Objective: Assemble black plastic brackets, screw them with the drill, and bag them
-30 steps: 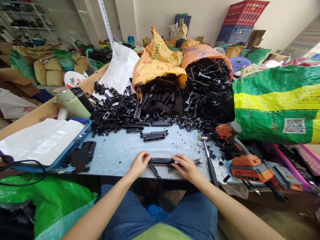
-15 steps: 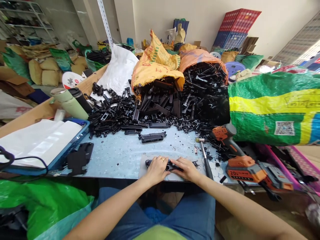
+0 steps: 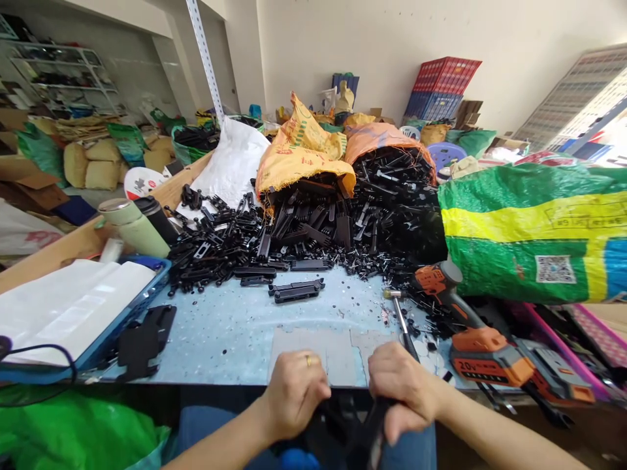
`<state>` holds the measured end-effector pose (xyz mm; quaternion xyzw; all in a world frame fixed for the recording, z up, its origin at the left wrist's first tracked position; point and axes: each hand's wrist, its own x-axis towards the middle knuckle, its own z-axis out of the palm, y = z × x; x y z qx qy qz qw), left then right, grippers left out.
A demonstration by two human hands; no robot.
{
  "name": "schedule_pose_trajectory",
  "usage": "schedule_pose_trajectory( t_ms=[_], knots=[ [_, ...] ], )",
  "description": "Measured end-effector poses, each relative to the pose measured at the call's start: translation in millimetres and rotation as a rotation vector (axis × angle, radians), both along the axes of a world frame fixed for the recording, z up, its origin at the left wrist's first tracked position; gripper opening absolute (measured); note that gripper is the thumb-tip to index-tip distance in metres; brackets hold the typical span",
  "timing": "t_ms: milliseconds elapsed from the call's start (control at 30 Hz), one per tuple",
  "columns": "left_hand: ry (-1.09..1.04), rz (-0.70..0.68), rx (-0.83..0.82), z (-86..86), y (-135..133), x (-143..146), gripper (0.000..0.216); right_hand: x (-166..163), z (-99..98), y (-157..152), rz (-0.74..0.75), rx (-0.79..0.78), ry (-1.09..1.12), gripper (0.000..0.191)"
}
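My left hand (image 3: pixel 296 395), with a ring on one finger, is closed just off the table's front edge, above my lap. Opposite it, my right hand (image 3: pixel 406 388) is wrapped round the same black plastic part (image 3: pixel 345 424). That part spans the gap between both hands, tilted down and blurred, so its exact shape cannot be made out. Beyond the hands lies a grey worn pad (image 3: pixel 313 346) on the blue tabletop (image 3: pixel 210 339). Farther back rests a long black jointed assembly (image 3: pixel 296 291), in front of a heap of black plastic parts (image 3: pixel 210 245).
On the right lie a hammer (image 3: pixel 401 320), an orange cordless drill (image 3: pixel 470 326) and a green-yellow sack (image 3: pixel 529 228). An orange sack (image 3: pixel 304 156) spills parts at the back. To the left are a blue tray (image 3: pixel 164 274), a pale green bottle (image 3: pixel 134 228) and black flat plates (image 3: pixel 142 343).
Both hands have come off the grey pad toward my body, past the table edge, with the black part. They have moved farther apart and closed round it. The view has tilted up slightly.
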<state>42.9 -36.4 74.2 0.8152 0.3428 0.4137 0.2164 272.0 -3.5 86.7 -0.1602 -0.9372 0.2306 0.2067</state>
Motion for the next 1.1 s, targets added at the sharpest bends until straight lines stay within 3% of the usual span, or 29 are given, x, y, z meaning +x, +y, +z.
schedule_pose_trajectory(
  t_ms=[67, 100, 167, 233, 300, 367, 433, 467, 500, 567, 700, 833, 933, 1100],
  knots=[
    [-0.223, -0.103, -0.065, 19.2, -17.9, 12.0, 0.054, -21.7, -0.7, -17.9, 0.078, -0.140, 0.269, 0.059],
    [-0.322, -0.104, -0.079, 23.6, -24.6, 18.7, 0.054, -36.4, -8.6, -25.2, 0.036, -0.188, 0.438, 0.060],
    [-0.479, 0.001, -0.077, 20.7, -30.6, 29.5, 0.052, -68.6, -32.8, -31.9, -0.240, -0.224, 0.755, 0.062],
    [-0.527, 0.148, -0.059, 4.6, -24.9, 31.9, 0.053, -95.7, -56.8, -22.0, -0.568, -0.194, 0.833, 0.065],
    [-0.404, 0.234, 0.020, -19.8, -7.4, 23.9, 0.061, -109.5, -70.8, 8.2, -0.643, -0.121, 0.650, 0.059],
    [-0.124, 0.305, 0.119, -46.2, 19.1, 9.3, 0.070, -109.8, -73.2, 56.9, -0.539, -0.049, 0.420, 0.046],
    [0.190, 0.412, 0.051, -68.0, 50.1, -4.5, 0.076, -103.3, -68.6, 115.4, -0.489, -0.029, 0.289, 0.028],
    [0.306, 0.432, 0.009, -75.6, 65.8, -9.4, 0.078, -100.2, -65.6, 144.3, -0.503, 0.055, 0.067, 0.024],
    [0.398, 0.453, -0.025, -80.3, 80.7, -13.0, 0.078, -98.2, -63.1, 170.9, -0.523, 0.126, -0.149, 0.023],
    [0.510, 0.518, -0.038, -81.6, 106.9, -18.7, 0.071, -98.1, -61.3, 212.9, -0.503, 0.149, -0.264, 0.020],
    [0.601, 0.757, -0.105, -66.9, 139.6, -52.1, 0.036, -101.3, -68.4, 248.8, -0.453, 0.138, -0.327, 0.027],
    [0.623, 0.831, -0.238, -65.4, 150.7, -117.0, 0.027, -86.7, -66.7, 242.8, -0.505, 0.125, -0.309, 0.033],
    [0.584, 0.827, -0.282, -75.8, 151.3, -148.3, 0.025, -70.2, -56.1, 209.7, -0.518, 0.074, -0.233, 0.036],
    [0.409, 0.876, -0.259, -83.2, 143.2, -153.1, 0.017, -60.7, -61.2, 115.2, -0.201, -0.032, -0.169, 0.036]
  ],
)
